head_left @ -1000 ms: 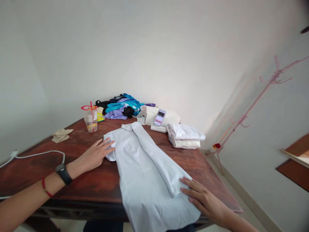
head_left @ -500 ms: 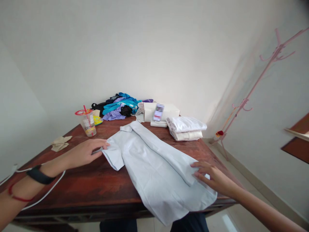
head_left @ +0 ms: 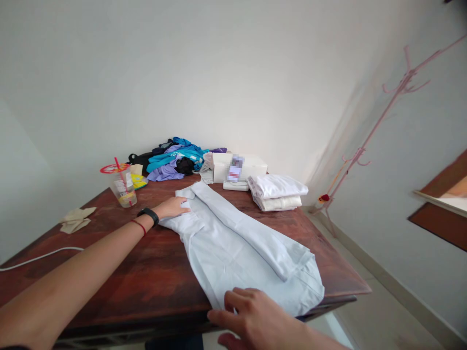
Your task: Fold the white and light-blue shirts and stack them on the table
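Under both hands lay a pale blue shirt (head_left: 237,248) of thin, matt, smooth-woven cloth with soft creases. It rested on a dark reddish wooden table (head_left: 109,277), worn and dull-polished. Beyond the left hand (head_left: 171,208) stood a clear glossy plastic cup (head_left: 124,187), with crumpled matt paper (head_left: 75,219) to its left. Past the shirt sat a matt cardboard box (head_left: 237,167) and folded white cloth (head_left: 277,192).

The shirt (head_left: 237,243) is pale blue and plain, on a dark reddish-brown table (head_left: 109,272). At eleven o'clock from it, the clear cup (head_left: 124,187) has a red lid and straw. At twelve o'clock lie teal, purple and black clothes (head_left: 175,158); at one o'clock, white folded cloths (head_left: 277,192).
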A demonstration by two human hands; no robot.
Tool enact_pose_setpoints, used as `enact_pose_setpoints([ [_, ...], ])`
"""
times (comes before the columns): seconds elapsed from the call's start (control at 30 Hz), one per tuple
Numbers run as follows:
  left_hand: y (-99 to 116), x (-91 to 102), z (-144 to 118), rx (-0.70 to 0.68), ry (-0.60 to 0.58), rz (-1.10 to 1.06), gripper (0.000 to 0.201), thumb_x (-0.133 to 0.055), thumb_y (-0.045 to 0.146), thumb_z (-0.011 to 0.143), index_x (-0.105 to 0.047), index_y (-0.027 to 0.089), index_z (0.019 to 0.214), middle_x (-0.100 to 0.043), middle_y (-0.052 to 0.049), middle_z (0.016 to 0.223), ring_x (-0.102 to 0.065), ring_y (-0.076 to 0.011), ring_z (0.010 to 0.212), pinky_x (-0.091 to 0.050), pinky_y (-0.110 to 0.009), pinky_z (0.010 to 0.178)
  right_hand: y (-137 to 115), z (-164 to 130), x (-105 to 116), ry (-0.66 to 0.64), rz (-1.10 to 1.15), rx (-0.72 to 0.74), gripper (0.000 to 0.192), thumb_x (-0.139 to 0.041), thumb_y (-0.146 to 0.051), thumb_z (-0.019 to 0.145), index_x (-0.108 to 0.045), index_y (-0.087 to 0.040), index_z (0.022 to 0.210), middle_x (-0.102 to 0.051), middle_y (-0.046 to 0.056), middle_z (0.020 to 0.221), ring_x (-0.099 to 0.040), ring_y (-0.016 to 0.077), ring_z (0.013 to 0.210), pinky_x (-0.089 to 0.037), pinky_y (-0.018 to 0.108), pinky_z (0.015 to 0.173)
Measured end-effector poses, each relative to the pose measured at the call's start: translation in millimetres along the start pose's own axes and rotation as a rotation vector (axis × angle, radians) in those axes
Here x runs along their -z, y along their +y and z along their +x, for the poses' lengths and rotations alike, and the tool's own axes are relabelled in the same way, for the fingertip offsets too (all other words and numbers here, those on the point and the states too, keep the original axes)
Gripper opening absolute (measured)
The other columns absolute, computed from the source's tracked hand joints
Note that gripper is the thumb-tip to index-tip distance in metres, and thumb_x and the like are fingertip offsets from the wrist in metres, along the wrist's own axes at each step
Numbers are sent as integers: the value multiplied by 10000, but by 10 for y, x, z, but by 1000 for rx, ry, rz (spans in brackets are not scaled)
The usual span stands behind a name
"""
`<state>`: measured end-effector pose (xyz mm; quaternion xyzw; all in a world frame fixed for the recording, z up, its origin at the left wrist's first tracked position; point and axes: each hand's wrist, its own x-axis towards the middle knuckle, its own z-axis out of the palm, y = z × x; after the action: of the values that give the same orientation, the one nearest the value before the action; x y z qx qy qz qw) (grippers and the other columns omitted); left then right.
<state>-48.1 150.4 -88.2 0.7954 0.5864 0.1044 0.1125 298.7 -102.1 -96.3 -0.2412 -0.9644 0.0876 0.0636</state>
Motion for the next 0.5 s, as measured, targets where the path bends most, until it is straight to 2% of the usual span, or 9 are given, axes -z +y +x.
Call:
enact_pose_setpoints([
  [0.07, -21, -50, -96, 31, 29, 27, 531, -593, 537, 857, -625, 167, 1236, -685, -177, 1243, -633, -384, 1169, -491, -449, 960, -8, 138, -173, -45, -107, 1, 432, -653, -586, 908, -613, -280, 1210, -664, 33, 970, -652, 195, 751, -499, 270, 595],
  [0.13, -14, -37, -262, 21, 125, 85, 545, -535, 511, 918, -555, 172, 1344, -645, -187, 1305, -621, -374, 1199, -494, -475, 980, -7, 222, -307, -62, -165, -15, 417, -638, -638, 894, -639, -255, 1059, -662, 46, 962, -659, 212, 751, -492, 276, 557],
  [0.23, 84, 22, -621, -164, 318, 171, 474, -503, 423, 961, -548, 186, 1369, -576, -167, 1406, -564, -338, 1285, -440, -496, 1092, -15, 261, -354, -40, -171, -13, 387, -607, -626, 918, -621, -243, 976, -661, 39, 937, -665, 212, 732, -467, 274, 514],
  [0.27, 137, 32, -760, -250, 334, 180, 435, -497, 381, 969, -571, 192, 1353, -561, -153, 1433, -539, -323, 1318, -408, -493, 1134, -20, 262, -331, -30, -162, -5, 373, -607, -611, 924, -613, -244, 985, -664, 32, 934, -666, 205, 720, -456, 271, 505],
  [0.3, 194, 31, -900, -326, 309, 179, 401, -491, 332, 973, -595, 199, 1336, -555, -136, 1452, -521, -306, 1343, -382, -481, 1164, -25, 262, -298, -21, -152, 4, 355, -606, -592, 932, -606, -245, 1004, -667, 23, 935, -666, 195, 709, -447, 269, 502],
  [0.37, 300, -3, -1160, -446, 151, 165, 413, -482, 212, 956, -613, 230, 1347, -540, -89, 1496, -488, -262, 1391, -347, -440, 1202, -34, 266, -222, -10, -132, 29, 306, -599, -535, 955, -592, -244, 1052, -674, 11, 936, -667, 177, 691, -432, 268, 500],
  [0.43, 366, -64, -1349, -493, -19, 146, 571, -494, 132, 915, -527, 281, 1466, -477, -46, 1565, -425, -241, 1452, -311, -438, 1228, -37, 282, -170, -15, -123, 41, 267, -586, -480, 973, -585, -237, 1083, -682, 9, 920, -669, 168, 673, -413, 269, 490],
  [0.5, 387, -122, -1443, -492, -131, 132, 709, -512, 109, 895, -395, 324, 1561, -363, -24, 1634, -322, -253, 1511, -276, -476, 1240, -35, 308, -155, -21, -122, 18, 264, -570, -465, 981, -584, -231, 1104, -694, 13, 898, -677, 171, 664, -398, 266, 487],
])
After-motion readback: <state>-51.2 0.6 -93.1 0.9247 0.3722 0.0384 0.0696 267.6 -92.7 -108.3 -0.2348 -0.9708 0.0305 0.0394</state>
